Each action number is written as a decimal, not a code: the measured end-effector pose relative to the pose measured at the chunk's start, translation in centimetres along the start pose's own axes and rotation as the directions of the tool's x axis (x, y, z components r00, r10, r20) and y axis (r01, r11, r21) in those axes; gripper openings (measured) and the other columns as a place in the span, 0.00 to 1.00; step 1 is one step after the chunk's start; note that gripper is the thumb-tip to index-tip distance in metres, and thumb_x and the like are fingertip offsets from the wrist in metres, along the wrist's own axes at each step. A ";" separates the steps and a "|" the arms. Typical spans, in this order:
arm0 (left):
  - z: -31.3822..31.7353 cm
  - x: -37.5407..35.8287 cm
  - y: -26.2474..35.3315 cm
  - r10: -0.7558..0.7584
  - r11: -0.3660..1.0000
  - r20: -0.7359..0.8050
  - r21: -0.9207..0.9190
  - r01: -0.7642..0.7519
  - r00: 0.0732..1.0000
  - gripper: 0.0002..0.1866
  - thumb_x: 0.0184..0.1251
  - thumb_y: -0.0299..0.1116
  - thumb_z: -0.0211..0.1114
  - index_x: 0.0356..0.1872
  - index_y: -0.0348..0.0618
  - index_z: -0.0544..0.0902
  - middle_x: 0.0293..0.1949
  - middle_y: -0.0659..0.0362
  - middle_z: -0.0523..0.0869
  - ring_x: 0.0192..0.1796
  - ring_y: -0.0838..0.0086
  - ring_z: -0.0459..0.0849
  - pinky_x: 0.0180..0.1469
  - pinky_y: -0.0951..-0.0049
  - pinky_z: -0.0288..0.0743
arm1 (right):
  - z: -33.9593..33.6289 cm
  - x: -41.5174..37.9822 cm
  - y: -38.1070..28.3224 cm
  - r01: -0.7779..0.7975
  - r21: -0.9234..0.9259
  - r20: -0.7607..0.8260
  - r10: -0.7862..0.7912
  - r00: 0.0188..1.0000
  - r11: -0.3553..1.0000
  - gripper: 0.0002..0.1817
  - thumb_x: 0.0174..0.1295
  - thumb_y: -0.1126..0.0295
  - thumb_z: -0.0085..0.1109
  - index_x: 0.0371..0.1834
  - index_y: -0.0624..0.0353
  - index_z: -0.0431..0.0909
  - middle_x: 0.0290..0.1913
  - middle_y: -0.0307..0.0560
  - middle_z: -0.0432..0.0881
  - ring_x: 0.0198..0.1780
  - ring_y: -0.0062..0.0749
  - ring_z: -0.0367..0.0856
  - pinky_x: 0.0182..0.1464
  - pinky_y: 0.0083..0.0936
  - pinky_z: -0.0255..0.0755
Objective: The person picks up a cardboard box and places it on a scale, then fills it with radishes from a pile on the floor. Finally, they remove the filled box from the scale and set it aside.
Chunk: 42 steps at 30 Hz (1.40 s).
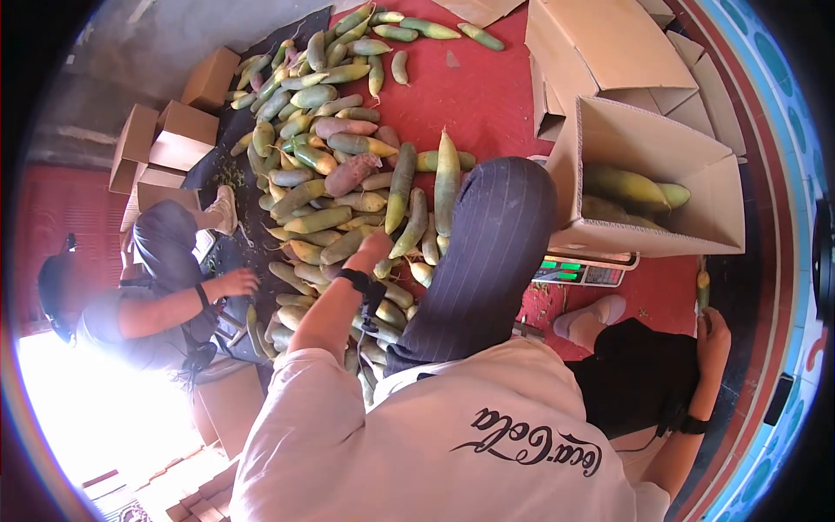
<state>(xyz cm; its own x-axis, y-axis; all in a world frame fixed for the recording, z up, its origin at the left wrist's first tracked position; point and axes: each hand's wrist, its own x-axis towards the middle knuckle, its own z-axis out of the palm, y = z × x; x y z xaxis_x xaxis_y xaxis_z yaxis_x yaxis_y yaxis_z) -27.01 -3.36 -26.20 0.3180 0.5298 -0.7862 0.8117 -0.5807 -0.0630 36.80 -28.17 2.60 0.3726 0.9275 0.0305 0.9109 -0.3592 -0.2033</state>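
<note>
My left hand [374, 250] reaches into a big pile of green radishes [335, 224], right beside the lower ends of two long ones; its fingers are largely hidden from above. At the far right, my right hand [714, 337] is closed around the lower end of a small green radish [703, 284], near the dark floor edge. An upright long radish [447, 178] stands out beside my raised knee [503, 235]. To the right of that knee, an open cardboard box [657, 235] has large green radishes [633, 187] inside.
A scale [580, 270] with green lit digits sits below the box. More cardboard boxes [609, 52] are at the back right and others [184, 135] at the left. Another person [148, 309] crouches left of the pile, a hand [233, 283] held toward it. Red sheeting [470, 91] covers the floor.
</note>
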 end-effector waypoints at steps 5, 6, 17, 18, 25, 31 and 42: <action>-2.1 -1.0 3.6 -0.601 0.532 -0.067 -0.777 0.336 0.796 0.33 0.53 0.37 0.61 0.64 0.47 0.65 0.63 0.53 0.69 0.66 0.59 0.65 0.65 0.57 0.60 | 0.0 0.4 -0.7 -0.019 -0.030 0.032 0.020 0.999 0.999 0.10 0.58 0.73 0.56 0.40 0.65 0.77 0.35 0.60 0.80 0.38 0.51 0.81 0.40 0.35 0.73; -3.1 -1.1 3.8 -0.625 0.613 -0.129 -0.693 0.381 0.770 0.36 0.54 0.37 0.60 0.66 0.48 0.60 0.65 0.52 0.65 0.69 0.61 0.62 0.68 0.52 0.55 | 0.0 0.6 -1.1 -0.028 -0.031 0.059 0.030 0.998 0.999 0.10 0.57 0.73 0.56 0.40 0.65 0.77 0.35 0.60 0.79 0.37 0.51 0.81 0.40 0.35 0.73; -6.0 3.2 4.2 -0.665 0.475 0.128 -0.688 0.549 0.736 0.36 0.58 0.40 0.58 0.69 0.51 0.55 0.64 0.54 0.68 0.67 0.62 0.63 0.66 0.49 0.54 | 0.0 1.4 -2.3 0.028 -0.124 0.077 -0.018 0.997 0.992 0.09 0.53 0.77 0.58 0.38 0.66 0.76 0.33 0.59 0.79 0.35 0.51 0.80 0.38 0.36 0.73; -5.8 3.6 4.1 -0.685 0.459 0.127 -0.690 0.560 0.717 0.34 0.58 0.40 0.58 0.67 0.49 0.59 0.63 0.54 0.69 0.67 0.63 0.64 0.66 0.52 0.56 | 0.1 1.4 -2.2 0.023 -0.123 0.075 -0.013 0.997 0.992 0.09 0.53 0.77 0.58 0.38 0.66 0.76 0.33 0.59 0.79 0.35 0.51 0.80 0.38 0.36 0.73; -6.3 4.1 2.8 -0.607 0.535 0.060 -0.706 0.463 0.792 0.24 0.58 0.37 0.60 0.55 0.39 0.73 0.48 0.54 0.81 0.53 0.63 0.79 0.52 0.64 0.73 | -0.1 1.5 -2.4 -0.021 -0.133 0.107 0.036 0.994 0.991 0.09 0.54 0.77 0.58 0.39 0.65 0.76 0.33 0.58 0.79 0.34 0.50 0.80 0.37 0.37 0.72; -6.7 3.4 1.7 -0.343 -0.146 0.239 -0.969 0.200 0.908 0.15 0.61 0.40 0.63 0.41 0.41 0.75 0.31 0.55 0.82 0.35 0.69 0.85 0.28 0.73 0.75 | 0.0 1.0 -2.4 -0.036 -0.098 0.058 0.042 0.997 0.994 0.10 0.54 0.76 0.59 0.39 0.64 0.76 0.33 0.58 0.79 0.33 0.49 0.80 0.36 0.37 0.73; -12.1 -7.4 0.4 -0.040 -0.745 0.009 -0.666 -0.024 0.999 0.11 0.71 0.43 0.53 0.40 0.47 0.71 0.23 0.64 0.73 0.15 0.85 0.58 0.16 0.85 0.50 | 0.0 -0.4 -1.0 -0.066 -0.062 0.002 0.066 0.998 0.996 0.09 0.53 0.77 0.57 0.38 0.65 0.76 0.33 0.58 0.79 0.35 0.52 0.79 0.38 0.37 0.72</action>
<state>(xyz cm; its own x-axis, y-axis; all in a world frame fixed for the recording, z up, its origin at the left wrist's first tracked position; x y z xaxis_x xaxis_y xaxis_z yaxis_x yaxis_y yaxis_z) -23.09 -0.05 -12.92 0.2813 0.5472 -0.7883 -0.2861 0.8320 0.4754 35.72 -28.13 2.80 0.4320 0.9018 0.0151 0.8934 -0.4256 -0.1437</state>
